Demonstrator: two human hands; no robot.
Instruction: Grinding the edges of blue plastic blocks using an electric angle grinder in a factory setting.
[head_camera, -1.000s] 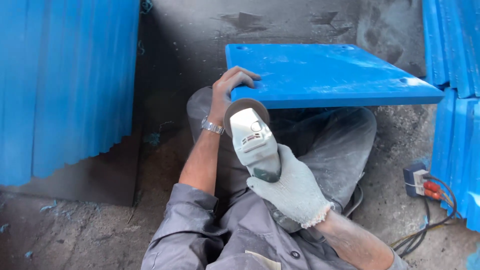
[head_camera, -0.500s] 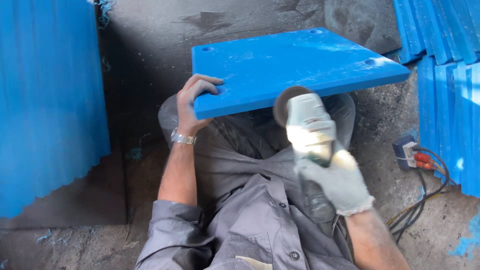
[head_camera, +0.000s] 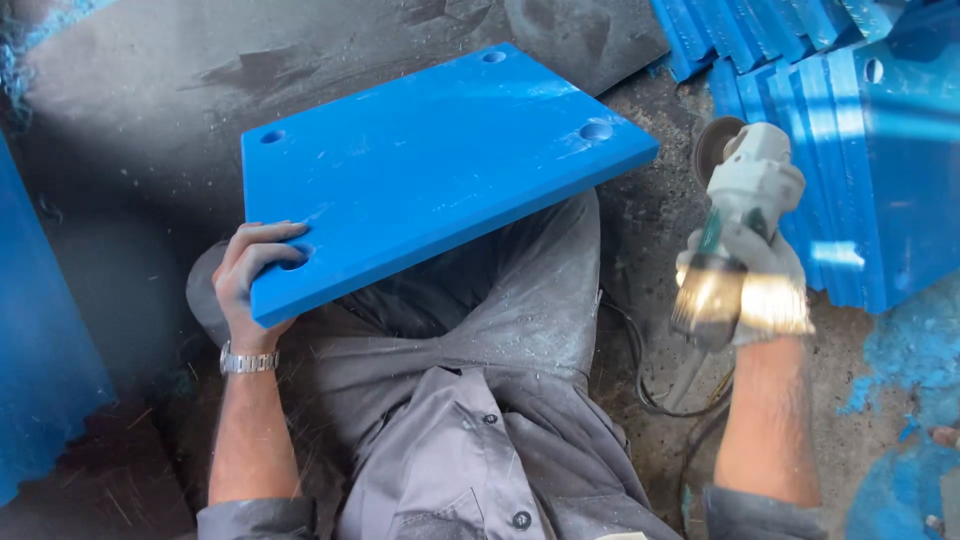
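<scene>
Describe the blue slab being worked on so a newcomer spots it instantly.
Start at the person's lap, grey trousers. A flat blue slab rests across it, the left hand gripping its near corner. Unlike the stacked blue slabs at right, it lies alone, corner holes showing.

A flat blue plastic slab with round holes (head_camera: 430, 170) rests across the seated person's grey-trousered lap (head_camera: 500, 300), tilted. The bare left hand (head_camera: 252, 280) grips its near left corner, fingers on top. To the right, apart from the slab, the white-gloved right hand (head_camera: 760, 285) holds a grey angle grinder (head_camera: 745, 195), disc end farthest from the person. Further right stand upright blue panels (head_camera: 850, 130), seemingly leaning together.
</scene>
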